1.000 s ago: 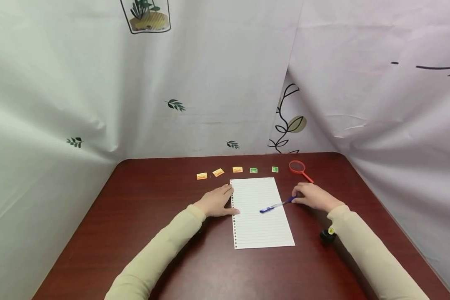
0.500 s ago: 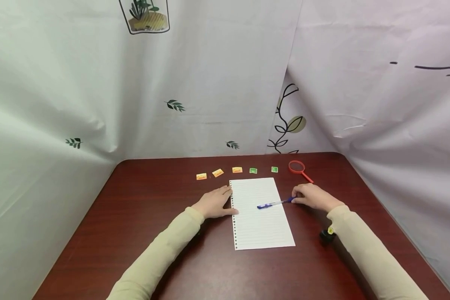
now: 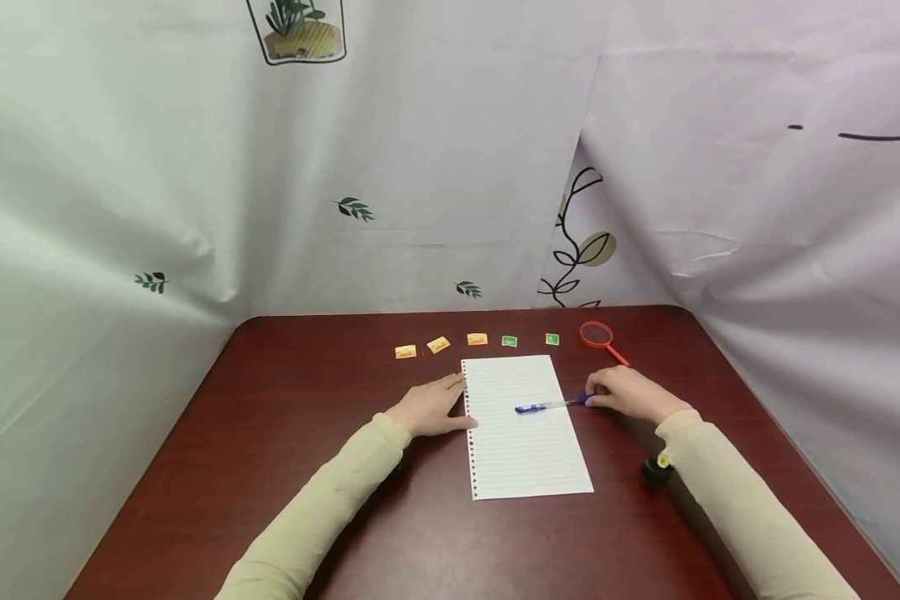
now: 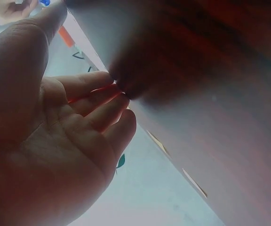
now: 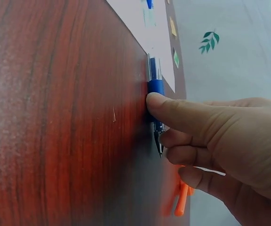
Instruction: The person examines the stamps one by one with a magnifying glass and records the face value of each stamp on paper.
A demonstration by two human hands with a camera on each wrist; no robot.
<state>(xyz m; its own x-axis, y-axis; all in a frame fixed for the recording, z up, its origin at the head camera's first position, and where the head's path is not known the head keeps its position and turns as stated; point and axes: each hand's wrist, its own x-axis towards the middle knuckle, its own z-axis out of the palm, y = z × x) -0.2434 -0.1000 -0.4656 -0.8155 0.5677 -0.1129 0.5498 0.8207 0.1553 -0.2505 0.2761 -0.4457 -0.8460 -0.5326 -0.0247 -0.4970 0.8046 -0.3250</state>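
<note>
A lined sheet of paper [image 3: 528, 462] with punched holes down its left side lies on the dark red table. My left hand [image 3: 431, 407] rests at that holed edge, fingers extended, the thumb over the paper. In the left wrist view the palm of the left hand [image 4: 65, 127] shows nothing in it. My right hand [image 3: 633, 393], just beyond the sheet's right edge, pinches a clear-barrelled blue pen [image 3: 547, 406]. The right wrist view shows thumb and fingers at the blue grip of the pen [image 5: 155, 85]. Its writing tip points away from the sheet; the other end extends over the paper.
Behind the sheet, orange stamp-like pieces [image 3: 405, 352] and green ones [image 3: 509, 341] lie in a row. A red magnifying glass [image 3: 619, 357] sits beyond my right hand. A dark round object [image 3: 655, 472] shows beside the right sleeve. Printed cloth [image 3: 420, 167] hangs around the table.
The pen's far end over the paper has swung slightly away from me, while the right hand stays in place. The left hand and sheet look unchanged.
</note>
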